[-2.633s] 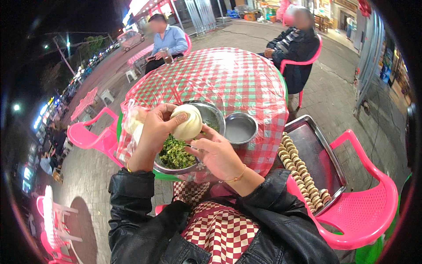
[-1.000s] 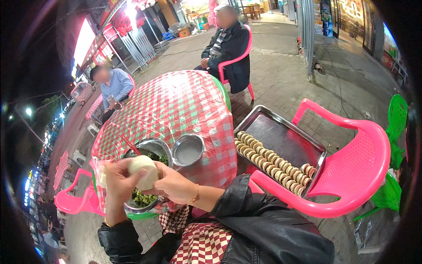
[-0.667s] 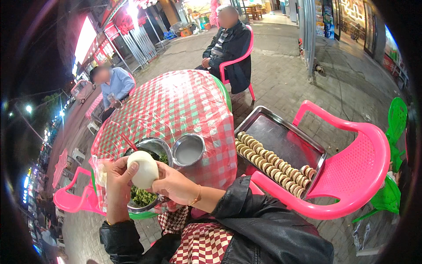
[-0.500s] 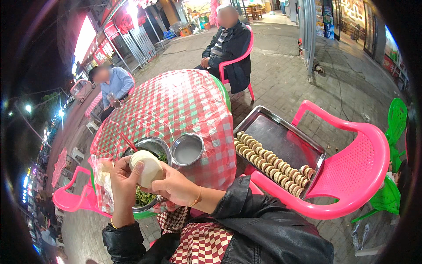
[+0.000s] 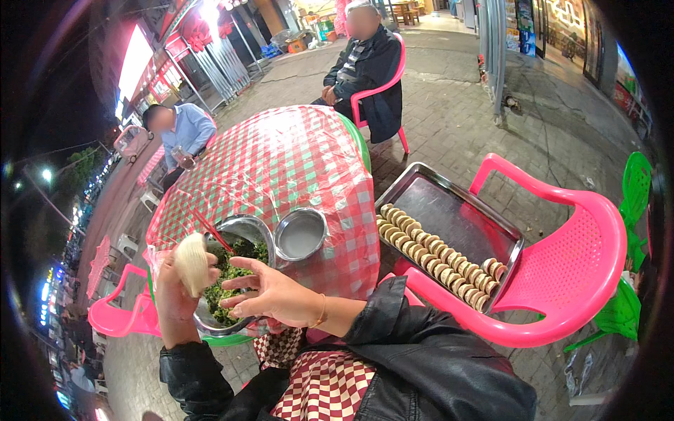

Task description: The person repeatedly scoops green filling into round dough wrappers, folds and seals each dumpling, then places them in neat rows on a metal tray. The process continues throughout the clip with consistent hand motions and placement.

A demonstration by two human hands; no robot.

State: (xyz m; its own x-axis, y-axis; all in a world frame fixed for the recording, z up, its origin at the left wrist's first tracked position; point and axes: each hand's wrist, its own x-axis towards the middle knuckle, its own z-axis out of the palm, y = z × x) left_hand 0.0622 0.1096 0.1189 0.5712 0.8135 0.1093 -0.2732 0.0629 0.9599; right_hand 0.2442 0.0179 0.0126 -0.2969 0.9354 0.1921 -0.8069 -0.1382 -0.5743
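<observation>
As left hand (image 5: 175,297) holds, dough (image 5: 190,262) nearly upright

Right hand (image 5: 274,291) off dough (image 5: 191,265); blurred dough seemingly turned.

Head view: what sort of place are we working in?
Probably an outdoor street eatery at night: a checked tablecloth, pink plastic chairs standing on paving, and a lit shopfront beyond.

Checked-cloth tbl (image 5: 309,158); 2 metal bowls (image 5: 323,231)
</observation>
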